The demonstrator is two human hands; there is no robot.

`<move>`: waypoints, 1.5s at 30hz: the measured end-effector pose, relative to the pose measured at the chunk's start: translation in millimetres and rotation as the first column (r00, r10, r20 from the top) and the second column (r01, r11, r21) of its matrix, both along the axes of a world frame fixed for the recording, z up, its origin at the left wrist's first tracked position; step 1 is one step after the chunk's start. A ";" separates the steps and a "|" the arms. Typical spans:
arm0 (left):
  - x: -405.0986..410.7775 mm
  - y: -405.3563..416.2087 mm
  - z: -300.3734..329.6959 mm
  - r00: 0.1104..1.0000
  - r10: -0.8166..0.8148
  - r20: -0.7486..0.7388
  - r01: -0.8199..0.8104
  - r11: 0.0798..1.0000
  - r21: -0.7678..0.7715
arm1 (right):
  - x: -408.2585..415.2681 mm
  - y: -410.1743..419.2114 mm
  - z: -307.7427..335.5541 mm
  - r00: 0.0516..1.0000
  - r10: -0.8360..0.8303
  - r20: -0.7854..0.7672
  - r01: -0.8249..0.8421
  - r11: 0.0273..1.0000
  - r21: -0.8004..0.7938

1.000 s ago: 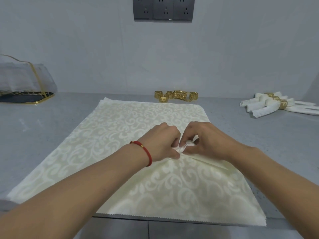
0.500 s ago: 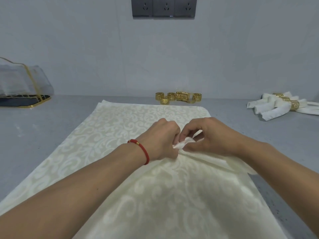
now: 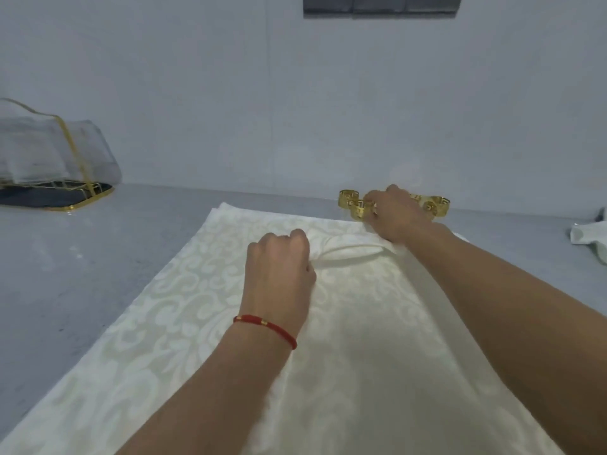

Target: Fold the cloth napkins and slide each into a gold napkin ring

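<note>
Head view: the left hand (image 3: 279, 257), fingers curled, pinches a gathered fold of the cream patterned napkin (image 3: 197, 307) spread across the grey counter (image 3: 82, 257). The right hand (image 3: 395, 213) reaches to the far edge among the gold napkin rings (image 3: 356, 205); fingers touch one ring, though whether they grip it I cannot tell. A finished napkin (image 3: 588, 238) lies far right.

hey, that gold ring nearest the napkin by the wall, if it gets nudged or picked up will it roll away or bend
The gold ring probably stays put if nudged: it appears to rest on its flat edge, not its curved side. It looks like thin cut-out metal, so likely light and rigid. The right hand reaches among the rings, so neighbours may get knocked.
</note>
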State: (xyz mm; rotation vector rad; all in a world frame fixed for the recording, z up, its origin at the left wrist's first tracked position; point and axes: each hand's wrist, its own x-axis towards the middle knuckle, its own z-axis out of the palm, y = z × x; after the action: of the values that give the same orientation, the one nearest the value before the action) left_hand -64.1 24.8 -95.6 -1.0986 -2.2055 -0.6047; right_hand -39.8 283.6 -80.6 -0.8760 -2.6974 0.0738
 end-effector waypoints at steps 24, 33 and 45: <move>24.7 -2.6 9.6 0.983 -0.178 -0.035 0.179 0.983 0.046 | 219.7 -87.9 -1.6 0.502 -0.636 -0.586 -0.357 0.465 -0.810; 25.4 4.0 1.5 0.954 -0.297 0.036 0.294 0.953 0.077 | 221.9 -94.7 1.1 0.688 -0.440 -0.577 -0.434 0.387 -0.814; 31.4 1.6 -0.4 0.909 -0.404 0.105 0.395 0.913 0.098 | 231.1 -97.5 7.6 0.928 0.112 -0.356 -0.183 0.968 -0.172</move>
State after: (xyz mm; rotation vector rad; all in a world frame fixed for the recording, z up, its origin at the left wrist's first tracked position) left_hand -32.7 26.4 -96.0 -1.5263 -2.0465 -0.9443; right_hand 191.4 186.1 -73.0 -0.6382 -2.4459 0.4971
